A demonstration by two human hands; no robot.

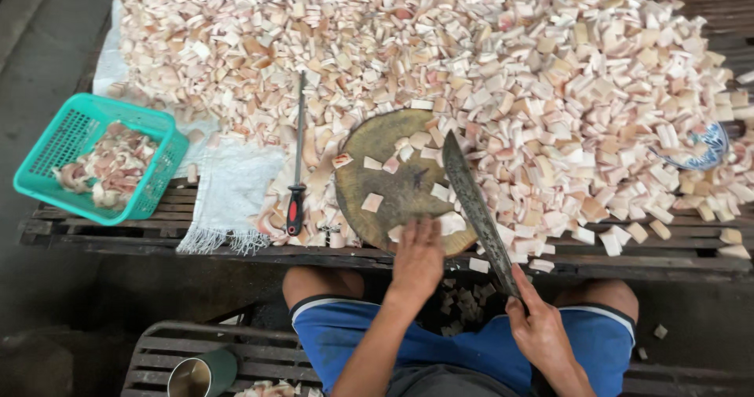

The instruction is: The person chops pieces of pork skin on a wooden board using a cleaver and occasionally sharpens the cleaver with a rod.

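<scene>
The person sits on a slatted bench with knees apart, facing a low wooden platform (118,236). The right hand (540,328) has its fingers wrapped tight round the handle of a long, dark cleaver (475,204), whose blade slants up and away across the right edge of a round wooden chopping block (393,179). The left hand (418,257) rests at the near rim of the block, fingers together and pressed down on a pale piece of cut meat (451,223) just beside the blade. A few more cubes lie scattered on the block. Behind and to the right spreads a big heap of pinkish-white chopped pieces (487,59). Left of the block lies a sharpening steel (298,157) with a red and black handle, next to a white cloth (230,197). Further left stands a teal plastic basket (51,147) holding uncut strips. A blue patterned bowl (709,147) sits half buried at the far right, and a metal cup (200,375) stands on the bench.
</scene>
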